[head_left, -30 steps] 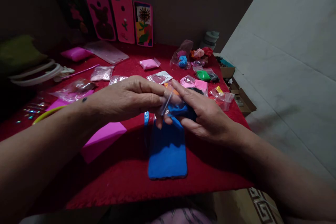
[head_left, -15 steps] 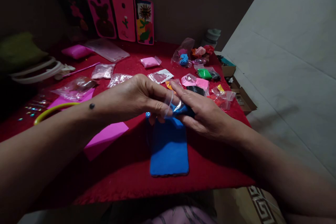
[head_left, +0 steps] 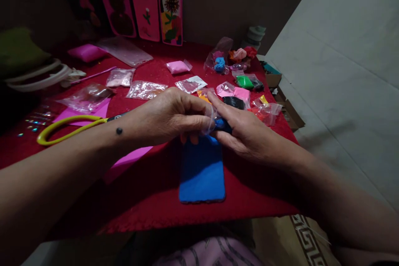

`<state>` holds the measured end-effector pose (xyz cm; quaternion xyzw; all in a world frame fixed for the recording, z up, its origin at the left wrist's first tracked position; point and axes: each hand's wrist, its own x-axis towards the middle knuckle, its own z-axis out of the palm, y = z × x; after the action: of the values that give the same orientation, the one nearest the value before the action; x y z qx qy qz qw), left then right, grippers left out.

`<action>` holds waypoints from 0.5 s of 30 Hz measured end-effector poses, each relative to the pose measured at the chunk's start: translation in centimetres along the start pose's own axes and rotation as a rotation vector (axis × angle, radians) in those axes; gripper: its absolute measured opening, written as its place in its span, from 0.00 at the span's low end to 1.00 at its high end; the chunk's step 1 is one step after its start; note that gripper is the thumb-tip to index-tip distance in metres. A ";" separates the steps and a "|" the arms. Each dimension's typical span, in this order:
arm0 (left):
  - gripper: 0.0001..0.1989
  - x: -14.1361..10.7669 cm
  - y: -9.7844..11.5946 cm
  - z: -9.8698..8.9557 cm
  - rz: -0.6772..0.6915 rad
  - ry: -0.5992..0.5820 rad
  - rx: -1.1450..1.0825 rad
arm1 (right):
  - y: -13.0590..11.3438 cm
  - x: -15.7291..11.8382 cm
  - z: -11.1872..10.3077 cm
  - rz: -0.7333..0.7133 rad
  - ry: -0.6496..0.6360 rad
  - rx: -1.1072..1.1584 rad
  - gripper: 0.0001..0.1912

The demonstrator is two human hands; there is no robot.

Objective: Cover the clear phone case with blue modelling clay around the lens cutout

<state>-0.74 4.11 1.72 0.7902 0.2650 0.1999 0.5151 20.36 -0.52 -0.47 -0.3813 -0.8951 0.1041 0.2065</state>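
Between my two hands is a small clear plastic bag with blue clay (head_left: pixel 222 124) in it. My right hand (head_left: pixel 246 133) wraps round the bag from the right side. My left hand (head_left: pixel 174 112) pinches at the bag's mouth; the fingertips are partly hidden by the plastic. Just below them a phone case covered in smooth blue clay (head_left: pixel 202 174) lies flat on the red cloth (head_left: pixel 255 191), its upper end behind my fingers.
Yellow-handled scissors (head_left: pixel 73 126) lie under my left forearm, by pink sheets (head_left: pixel 131 160). Bags of clay, including green (head_left: pixel 245 82), pink (head_left: pixel 178 67) and black (head_left: pixel 233 102), are spread behind my hands. Decorated phone cases (head_left: pixel 171 14) lean on the back wall.
My left fingers have moved right, closer to my right hand, and the bag's mouth is bunched up more. The view has shifted slightly, showing more of the scissors.
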 end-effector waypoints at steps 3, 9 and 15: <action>0.09 -0.2 0.4 -0.4 0.064 0.021 0.014 | 0.2 0.0 -0.6 -0.016 0.038 0.002 0.36; 0.10 -0.4 0.5 -0.6 0.098 0.153 0.061 | 0.3 0.1 -1.0 0.039 0.100 -0.031 0.35; 0.07 -0.3 0.7 -0.2 0.104 0.347 0.060 | 0.2 0.3 -0.8 0.052 0.100 -0.013 0.34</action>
<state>-0.90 3.82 2.45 0.7715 0.3147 0.3517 0.4267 20.66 -0.18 0.27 -0.4106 -0.8741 0.0844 0.2455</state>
